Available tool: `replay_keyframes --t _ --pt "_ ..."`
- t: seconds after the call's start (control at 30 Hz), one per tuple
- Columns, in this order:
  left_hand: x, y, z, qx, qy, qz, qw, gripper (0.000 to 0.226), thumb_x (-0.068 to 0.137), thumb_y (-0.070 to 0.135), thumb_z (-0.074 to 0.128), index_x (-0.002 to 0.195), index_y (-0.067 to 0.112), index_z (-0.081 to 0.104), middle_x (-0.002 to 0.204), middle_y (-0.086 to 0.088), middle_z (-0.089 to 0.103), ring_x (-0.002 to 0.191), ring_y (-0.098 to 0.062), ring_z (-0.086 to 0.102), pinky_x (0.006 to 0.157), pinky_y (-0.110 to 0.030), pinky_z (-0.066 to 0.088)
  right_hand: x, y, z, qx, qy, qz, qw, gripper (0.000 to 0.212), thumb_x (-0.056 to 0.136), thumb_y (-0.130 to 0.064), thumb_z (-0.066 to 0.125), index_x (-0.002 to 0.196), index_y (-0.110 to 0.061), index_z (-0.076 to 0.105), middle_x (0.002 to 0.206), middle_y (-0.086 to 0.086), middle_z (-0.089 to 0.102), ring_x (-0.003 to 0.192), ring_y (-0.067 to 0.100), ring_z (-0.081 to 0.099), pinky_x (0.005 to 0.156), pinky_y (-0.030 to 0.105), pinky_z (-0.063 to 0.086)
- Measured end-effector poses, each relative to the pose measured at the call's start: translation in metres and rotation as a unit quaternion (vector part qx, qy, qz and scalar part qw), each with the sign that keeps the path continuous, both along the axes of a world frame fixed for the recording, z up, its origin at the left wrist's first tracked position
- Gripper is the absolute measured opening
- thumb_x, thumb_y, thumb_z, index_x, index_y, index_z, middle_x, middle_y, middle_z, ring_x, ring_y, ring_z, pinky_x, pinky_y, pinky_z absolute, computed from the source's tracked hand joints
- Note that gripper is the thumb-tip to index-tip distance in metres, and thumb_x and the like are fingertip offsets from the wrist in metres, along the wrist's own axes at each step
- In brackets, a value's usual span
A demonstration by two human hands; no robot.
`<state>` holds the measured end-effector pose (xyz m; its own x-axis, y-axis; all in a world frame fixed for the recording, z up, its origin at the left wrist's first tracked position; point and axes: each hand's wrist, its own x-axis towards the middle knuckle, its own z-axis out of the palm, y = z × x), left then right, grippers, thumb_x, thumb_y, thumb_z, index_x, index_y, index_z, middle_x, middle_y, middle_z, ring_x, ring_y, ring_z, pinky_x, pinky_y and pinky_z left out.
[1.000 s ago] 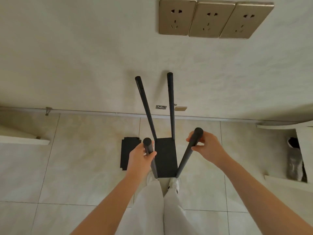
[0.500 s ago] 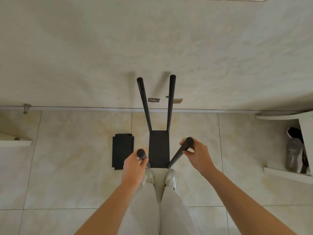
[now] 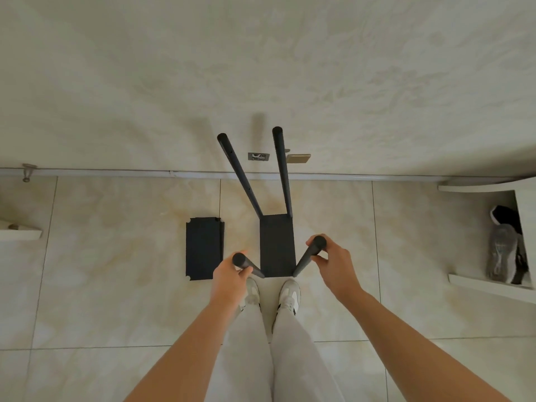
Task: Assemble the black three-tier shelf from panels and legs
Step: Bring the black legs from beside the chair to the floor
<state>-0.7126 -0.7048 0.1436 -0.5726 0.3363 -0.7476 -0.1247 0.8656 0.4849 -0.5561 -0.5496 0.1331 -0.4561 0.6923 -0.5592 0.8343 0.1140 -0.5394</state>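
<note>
A black shelf panel (image 3: 277,245) lies flat on the floor tiles with black legs rising from its corners. The two far legs (image 3: 240,175) (image 3: 282,172) stand free near the wall. My left hand (image 3: 229,278) grips the top of the near left leg (image 3: 246,264). My right hand (image 3: 333,264) holds the top of the near right leg (image 3: 309,256) between thumb and fingers. A second black panel (image 3: 204,248) with notched corners lies loose on the floor to the left.
The wall runs just behind the legs, with a small metal fitting (image 3: 258,156) and a tan plate (image 3: 298,158) low on it. White shelving (image 3: 487,282) with a grey shoe (image 3: 503,253) stands at right. My feet (image 3: 272,294) are right before the panel.
The view has tilted down and the wall sockets have left the frame. Both hands keep hold of the near legs, which now appear lower and closer to the floor.
</note>
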Motion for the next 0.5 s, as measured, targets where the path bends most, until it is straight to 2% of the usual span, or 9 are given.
replay_keyframes --t 0.13,0.23,0.33,0.4,0.5 --pt "0.011 -0.012 -0.011 0.016 -0.005 0.0 1.0 0.035 0.099 0.011 0.062 0.134 0.016 0.062 0.109 -0.001 0.066 0.108 -0.029 0.067 0.092 -0.038 0.053 0.01 -0.007 -0.003 -0.004 -0.006 0.006 1.0 0.027 0.095 -0.004 0.06 0.12 -0.013 0.062 0.11 0.007 0.068 0.097 0.025 0.065 0.081 0.01 0.04" --pt "0.019 -0.017 -0.017 0.026 -0.007 -0.004 1.0 0.037 0.099 0.011 0.062 0.136 0.014 0.061 0.115 -0.001 0.066 0.115 -0.024 0.064 0.096 -0.029 0.048 0.018 -0.011 -0.007 -0.005 -0.011 0.0 1.0 0.026 0.096 -0.005 0.06 0.121 -0.014 0.061 0.112 0.007 0.068 0.097 0.024 0.064 0.088 0.016 0.044" --pt "0.023 -0.017 -0.023 0.025 0.002 -0.011 1.0 0.038 0.099 0.011 0.062 0.137 0.013 0.06 0.122 -0.005 0.068 0.118 -0.023 0.063 0.101 -0.031 0.047 0.021 -0.013 -0.014 -0.01 -0.021 -0.013 1.0 0.03 0.096 -0.007 0.06 0.125 -0.013 0.06 0.116 0.008 0.067 0.103 0.027 0.064 0.095 0.023 0.046" --pt "0.023 -0.018 -0.028 0.028 0.011 -0.019 0.999 0.039 0.098 0.012 0.063 0.137 0.013 0.06 0.125 -0.006 0.068 0.119 -0.024 0.063 0.104 -0.034 0.047 0.022 -0.014 -0.019 -0.009 -0.019 -0.015 1.0 0.03 0.095 -0.006 0.061 0.124 -0.014 0.06 0.115 0.008 0.067 0.1 0.026 0.064 0.092 0.02 0.045" --pt "0.026 -0.02 -0.035 0.034 0.026 -0.027 0.999 0.04 0.097 0.014 0.064 0.137 0.013 0.059 0.128 -0.004 0.067 0.121 -0.023 0.062 0.106 -0.032 0.046 0.023 -0.012 -0.027 -0.007 -0.013 -0.024 1.0 0.029 0.094 -0.004 0.062 0.121 -0.015 0.062 0.111 0.007 0.068 0.091 0.024 0.063 0.08 0.008 0.043"
